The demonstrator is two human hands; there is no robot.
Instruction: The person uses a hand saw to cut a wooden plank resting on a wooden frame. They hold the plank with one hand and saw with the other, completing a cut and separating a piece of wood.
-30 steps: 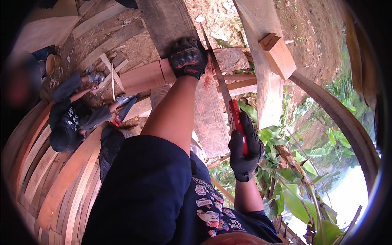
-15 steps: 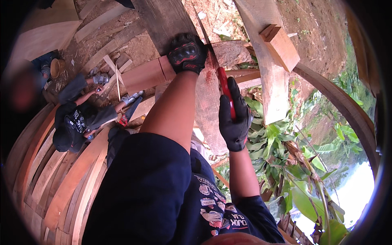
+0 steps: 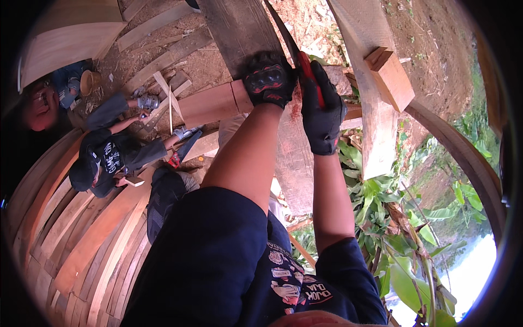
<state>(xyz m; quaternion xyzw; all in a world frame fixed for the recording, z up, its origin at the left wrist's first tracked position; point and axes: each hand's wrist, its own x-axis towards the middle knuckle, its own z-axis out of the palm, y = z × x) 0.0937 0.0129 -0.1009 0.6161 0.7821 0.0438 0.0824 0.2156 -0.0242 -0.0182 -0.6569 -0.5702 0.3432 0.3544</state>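
Note:
My right hand (image 3: pixel 322 114), in a black glove, is closed round the red handle of a hand saw (image 3: pixel 311 80). Its narrow dark blade reaches away past the far side of the wood. Just left of the saw, my gloved left hand (image 3: pixel 269 84) bears down on a reddish wooden beam (image 3: pixel 207 103), its fingers bent and partly hidden. The beam lies across a wide weathered plank (image 3: pixel 295 169). A dark line crosses the beam left of my left hand. Where the teeth meet the wood cannot be made out.
A wooden block (image 3: pixel 393 87) sits on another plank (image 3: pixel 376 136) to the right. Stacked boards (image 3: pixel 103 245) fill the lower left. A seated person in black (image 3: pixel 111 158) holds a small wood piece at left; another person is beyond. Leafy plants (image 3: pixel 403 261) grow at right.
My right hand and the saw have moved away from me, up beside my left hand. The whole view has shifted slightly. A small wood piece now shows in the seated person's hand.

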